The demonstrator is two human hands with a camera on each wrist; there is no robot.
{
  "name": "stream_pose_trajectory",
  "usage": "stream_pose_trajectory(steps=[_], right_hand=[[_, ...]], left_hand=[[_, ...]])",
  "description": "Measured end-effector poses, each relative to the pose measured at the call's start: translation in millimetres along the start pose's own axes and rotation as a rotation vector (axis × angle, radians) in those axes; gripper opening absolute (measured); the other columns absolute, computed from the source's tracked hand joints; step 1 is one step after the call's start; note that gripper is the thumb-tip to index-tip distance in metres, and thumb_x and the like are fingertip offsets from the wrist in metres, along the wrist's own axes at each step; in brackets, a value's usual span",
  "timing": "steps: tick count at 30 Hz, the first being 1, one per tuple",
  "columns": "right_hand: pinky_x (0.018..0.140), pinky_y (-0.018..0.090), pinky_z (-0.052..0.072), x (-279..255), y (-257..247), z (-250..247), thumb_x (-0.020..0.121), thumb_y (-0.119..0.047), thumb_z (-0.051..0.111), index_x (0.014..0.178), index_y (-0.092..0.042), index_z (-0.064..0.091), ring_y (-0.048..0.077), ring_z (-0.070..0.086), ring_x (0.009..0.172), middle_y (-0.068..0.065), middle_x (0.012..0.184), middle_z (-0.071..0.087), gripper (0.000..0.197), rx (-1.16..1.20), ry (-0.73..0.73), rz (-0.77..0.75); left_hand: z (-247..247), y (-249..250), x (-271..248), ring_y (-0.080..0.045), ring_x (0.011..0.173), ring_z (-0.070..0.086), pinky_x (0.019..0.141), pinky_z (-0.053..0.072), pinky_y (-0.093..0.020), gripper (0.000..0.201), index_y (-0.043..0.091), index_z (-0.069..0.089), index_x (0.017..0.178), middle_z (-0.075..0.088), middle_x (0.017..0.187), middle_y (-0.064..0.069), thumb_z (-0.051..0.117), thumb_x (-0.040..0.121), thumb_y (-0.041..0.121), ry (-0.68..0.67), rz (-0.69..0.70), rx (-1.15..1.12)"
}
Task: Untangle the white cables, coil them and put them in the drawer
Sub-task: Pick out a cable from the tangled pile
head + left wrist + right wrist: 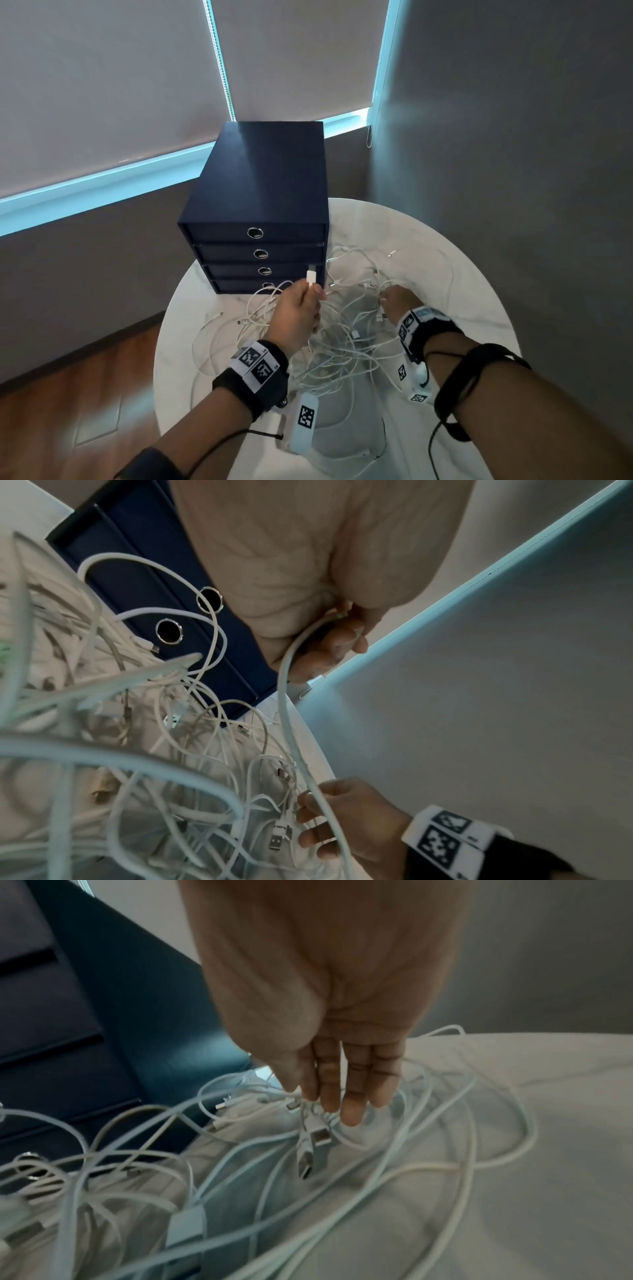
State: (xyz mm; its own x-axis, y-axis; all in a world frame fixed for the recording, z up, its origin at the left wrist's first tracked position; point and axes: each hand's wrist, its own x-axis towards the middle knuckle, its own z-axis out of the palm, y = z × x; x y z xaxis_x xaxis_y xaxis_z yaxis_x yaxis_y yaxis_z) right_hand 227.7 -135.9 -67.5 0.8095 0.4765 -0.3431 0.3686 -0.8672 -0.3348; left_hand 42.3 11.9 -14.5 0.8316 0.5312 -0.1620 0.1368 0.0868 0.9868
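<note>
The left hand (pixel 297 313) pinches one white cable (pixel 286 685) just below its USB plug (pixel 311 276), lifted above the tangle of white cables (pixel 342 339) on the round white bench (pixel 479 274). The right hand (pixel 399 301) reaches into the tangle, fingers (pixel 352 1096) nearly straight and touching the cords, gripping nothing visible. The navy drawer unit (pixel 260 192) stands just behind, all drawers closed.

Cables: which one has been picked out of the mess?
The cable whose white USB plug the left hand pinches, raised before the drawers. The other cables lie tangled on the table.
</note>
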Motion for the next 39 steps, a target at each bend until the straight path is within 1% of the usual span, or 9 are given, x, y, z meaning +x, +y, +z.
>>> stream_pose_trajectory(steps=[3, 8, 13, 20, 25, 27, 30, 36, 39], right_hand=[[0.098, 0.030, 0.042, 6, 0, 13, 0.103, -0.017, 0.038, 0.130, -0.001, 0.053, 0.029, 0.056, 0.122, 0.019, 0.133, 0.057, 0.035, 0.030, 0.056, 0.035], [0.081, 0.034, 0.051, 5, 0, 26, 0.098, -0.021, 0.048, 0.116, -0.003, 0.062, 0.035, 0.067, 0.101, 0.021, 0.108, 0.069, 0.029, 0.019, 0.131, 0.022], [0.080, 0.029, 0.050, -10, -1, -16, 0.086, -0.023, 0.063, 0.101, -0.013, 0.067, 0.030, 0.066, 0.101, 0.013, 0.106, 0.070, 0.019, -0.028, 0.052, 0.014], [0.077, 0.030, 0.053, -63, -38, -125, 0.075, -0.022, 0.068, 0.073, -0.024, 0.068, 0.010, 0.064, 0.078, -0.009, 0.078, 0.069, 0.003, 0.039, 0.014, -0.366], [0.060, 0.025, 0.050, -109, -77, -172, 0.079, -0.019, 0.069, 0.076, -0.017, 0.066, 0.007, 0.062, 0.061, -0.002, 0.066, 0.069, 0.005, 0.303, 0.111, -0.483], [0.061, 0.031, 0.054, -115, -83, -178, 0.081, -0.018, 0.067, 0.078, -0.016, 0.066, 0.022, 0.070, 0.065, 0.006, 0.070, 0.073, 0.004, 0.458, 0.110, -0.472], [0.057, 0.036, 0.054, -119, -89, -186, 0.084, -0.012, 0.063, 0.072, -0.014, 0.058, 0.038, 0.068, 0.063, 0.019, 0.080, 0.074, 0.013, 0.725, 0.202, -0.429], [0.042, 0.022, 0.047, -123, -97, -228, 0.094, 0.001, 0.050, 0.075, -0.012, 0.045, 0.017, 0.062, 0.045, 0.012, 0.067, 0.073, 0.023, 1.270, 0.478, -0.398], [0.041, 0.021, 0.043, -116, -92, -256, 0.092, -0.002, 0.054, 0.080, -0.013, 0.047, 0.013, 0.055, 0.042, 0.009, 0.063, 0.071, 0.017, 1.409, 0.683, -0.380]], left_hand=[[-3, 3, -2, -0.014, 0.043, 0.039, 0.046, 0.037, -0.028, 0.029, 0.009, 0.053, 0.080, 0.040, 0.053, 0.002, 0.043, 0.106, 0.013, 0.027, 0.026, -0.041], [-8, 10, -6, -0.015, 0.043, 0.041, 0.043, 0.041, -0.027, 0.027, 0.009, 0.054, 0.080, 0.042, 0.053, 0.000, 0.043, 0.105, 0.008, 0.031, 0.093, -0.047], [-4, 24, -7, -0.019, 0.048, 0.048, 0.045, 0.044, -0.032, 0.027, 0.001, 0.056, 0.085, 0.050, 0.058, -0.002, 0.044, 0.106, 0.013, -0.004, 0.213, -0.002], [25, 47, 7, -0.021, 0.083, 0.069, 0.063, 0.051, -0.028, 0.022, 0.012, 0.070, 0.096, 0.071, 0.094, -0.006, 0.051, 0.103, 0.022, -0.097, 0.264, -0.043], [56, 68, 2, -0.008, 0.082, 0.068, 0.067, 0.052, -0.023, 0.021, 0.007, 0.070, 0.103, 0.073, 0.089, 0.003, 0.051, 0.103, 0.016, -0.146, 0.363, -0.119], [63, 74, -1, -0.006, 0.077, 0.068, 0.063, 0.050, -0.017, 0.024, -0.003, 0.066, 0.106, 0.071, 0.087, -0.005, 0.047, 0.104, 0.012, -0.151, 0.391, -0.152], [64, 68, 2, -0.005, 0.065, 0.060, 0.060, 0.044, -0.015, 0.024, 0.003, 0.067, 0.099, 0.069, 0.080, -0.014, 0.049, 0.104, 0.016, -0.151, 0.423, -0.083], [46, 40, 1, -0.014, 0.083, 0.064, 0.084, 0.049, -0.031, 0.026, 0.011, 0.067, 0.087, 0.067, 0.079, -0.001, 0.048, 0.102, 0.022, -0.160, 0.418, 0.102], [32, 29, 4, -0.003, 0.069, 0.057, 0.072, 0.047, -0.030, 0.028, 0.018, 0.065, 0.083, 0.064, 0.075, 0.013, 0.048, 0.104, 0.022, -0.153, 0.387, 0.227]])
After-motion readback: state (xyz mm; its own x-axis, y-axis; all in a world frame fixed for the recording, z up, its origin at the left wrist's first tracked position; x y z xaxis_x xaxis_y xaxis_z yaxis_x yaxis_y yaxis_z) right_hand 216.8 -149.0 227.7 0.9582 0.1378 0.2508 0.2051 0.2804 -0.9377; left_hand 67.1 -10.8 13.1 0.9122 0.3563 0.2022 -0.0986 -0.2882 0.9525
